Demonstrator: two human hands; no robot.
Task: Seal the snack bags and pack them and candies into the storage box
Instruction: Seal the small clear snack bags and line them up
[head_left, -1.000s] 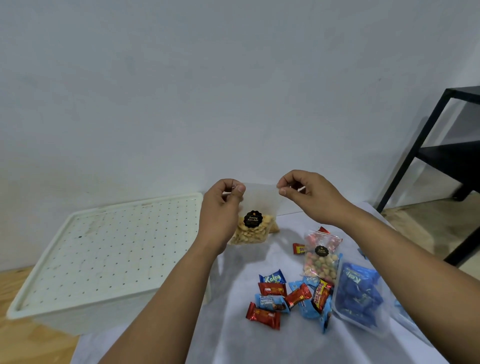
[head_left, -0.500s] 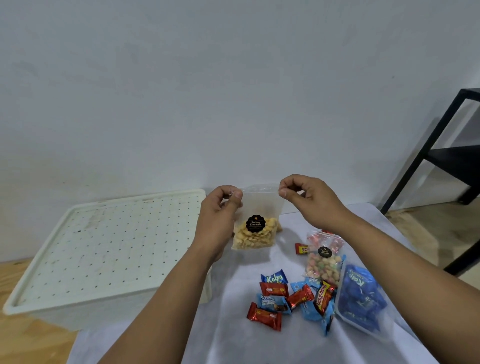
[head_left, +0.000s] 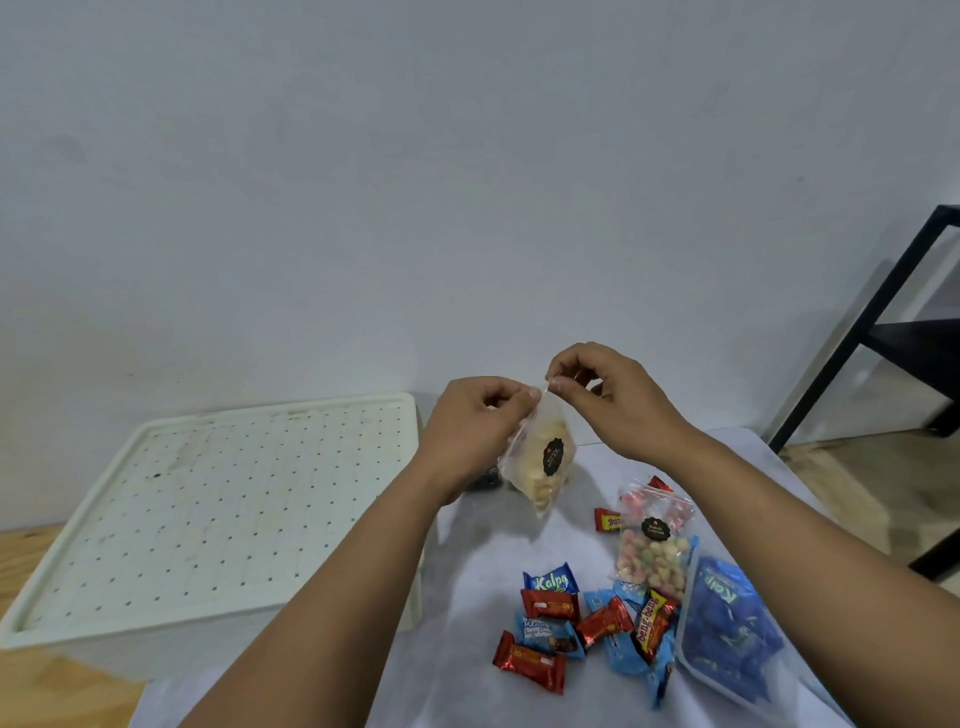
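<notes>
I hold both my arms out in front of me, above the counter (head_left: 467, 571). My left hand (head_left: 475, 423) and my right hand (head_left: 610, 400) meet close together at the top edge of the small clear snack bag (head_left: 543, 465). Each grip is a pinch: thumb and forefinger of each hand press the top strip of the bag, the other fingers are curled. The bag hangs tilted in the air, its bottom toward 5 o'clock, with pale snacks and a black round label inside.

The counter has a white cover. At 4 o'clock from the hanging bag lies a second clear bag (head_left: 652, 545) with coloured balls. At 5 o'clock lies a pile of wrapped candies (head_left: 582, 618), blue and red, and just right of them a clear bag of blue candies (head_left: 730, 629). At 9 o'clock from my hands stands the white storage box (head_left: 208, 525), with its lid on; the lid has rows of small holes. Behind everything is a plain white wall (head_left: 415, 182). At 3 o'clock, a black metal shelf (head_left: 883, 332) stands on the wooden floor (head_left: 31, 551).
</notes>
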